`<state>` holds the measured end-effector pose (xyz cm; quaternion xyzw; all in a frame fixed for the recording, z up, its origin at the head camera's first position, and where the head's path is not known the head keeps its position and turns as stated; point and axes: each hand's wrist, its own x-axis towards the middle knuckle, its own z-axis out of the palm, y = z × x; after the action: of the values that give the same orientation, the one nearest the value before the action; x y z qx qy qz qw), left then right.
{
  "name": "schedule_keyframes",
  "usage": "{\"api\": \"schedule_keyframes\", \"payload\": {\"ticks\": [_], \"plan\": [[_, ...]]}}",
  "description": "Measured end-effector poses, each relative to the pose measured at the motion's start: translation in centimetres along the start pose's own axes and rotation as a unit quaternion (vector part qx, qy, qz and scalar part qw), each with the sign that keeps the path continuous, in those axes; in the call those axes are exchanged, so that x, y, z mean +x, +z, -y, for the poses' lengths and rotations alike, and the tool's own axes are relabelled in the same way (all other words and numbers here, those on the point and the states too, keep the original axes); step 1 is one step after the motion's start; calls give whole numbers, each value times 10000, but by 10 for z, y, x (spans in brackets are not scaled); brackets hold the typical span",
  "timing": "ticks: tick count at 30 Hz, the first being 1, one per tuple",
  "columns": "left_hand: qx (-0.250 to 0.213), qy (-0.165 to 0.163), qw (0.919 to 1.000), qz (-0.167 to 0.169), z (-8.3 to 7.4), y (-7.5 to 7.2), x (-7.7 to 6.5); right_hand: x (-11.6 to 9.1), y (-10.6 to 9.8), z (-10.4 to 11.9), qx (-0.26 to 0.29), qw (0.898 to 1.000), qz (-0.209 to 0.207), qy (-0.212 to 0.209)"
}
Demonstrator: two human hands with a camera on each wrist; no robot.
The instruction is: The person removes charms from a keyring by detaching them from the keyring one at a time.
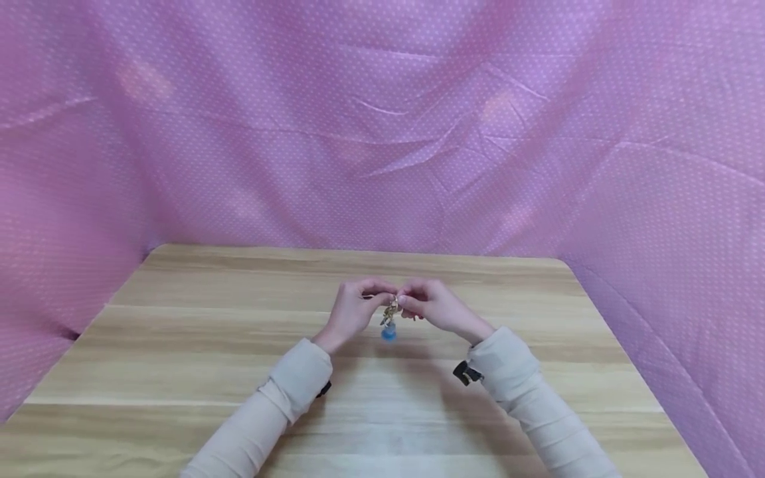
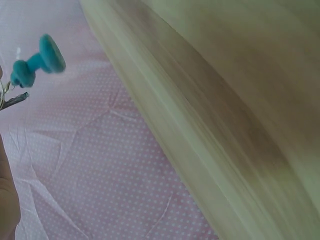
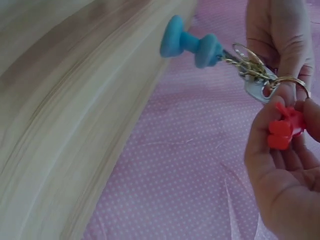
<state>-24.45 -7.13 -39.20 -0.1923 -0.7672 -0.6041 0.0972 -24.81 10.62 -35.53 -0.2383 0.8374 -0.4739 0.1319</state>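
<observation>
Both hands meet above the middle of the table around a gold key ring (image 3: 292, 80). The left hand (image 1: 354, 307) pinches at the ring from one side, its thumb near a silver key (image 3: 256, 90). From the other side the right hand (image 1: 441, 309) pinches the ring between thumb and fingers. A small red plastic charm (image 3: 286, 129) lies against the right fingers. From the ring hang a gold chain (image 3: 245, 64) and a blue knobbed charm (image 1: 389, 331), which dangles below the hands, apart from the table. In the left wrist view, only an edge of the left hand (image 2: 7, 200) shows.
The wood-grained table (image 1: 179, 372) spreads beneath both forearms. Pink dotted cloth (image 1: 382, 133) hangs behind it and along both sides. Dark devices sit at the wrists, such as the black clip (image 1: 467, 373) by the right cuff.
</observation>
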Motion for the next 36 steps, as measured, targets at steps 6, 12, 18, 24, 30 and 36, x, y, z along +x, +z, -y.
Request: {"api": "schedule_keyframes", "payload": {"ticks": [6, 12, 18, 24, 30, 36], "plan": [[158, 300, 9994, -101, -1, -1, -1, 1, 1, 3, 128, 9997, -63, 222], [847, 1071, 9904, -202, 1, 0, -3, 0, 0, 0, 67, 9998, -169, 107], [736, 876, 9933, -175, -2, 0, -5, -4, -1, 1, -41, 10000, -77, -39], [426, 420, 9981, -140, -1, 2, -2, -6, 3, 3, -76, 9996, -257, -27], [400, 282, 9987, -133, 0, 6, -1, -6, 8, 0, 261, 9981, -551, 112], [343, -168, 9989, -260, -8, 4, -1, -5, 7, -6, 385, 9938, -1033, 113]]}}
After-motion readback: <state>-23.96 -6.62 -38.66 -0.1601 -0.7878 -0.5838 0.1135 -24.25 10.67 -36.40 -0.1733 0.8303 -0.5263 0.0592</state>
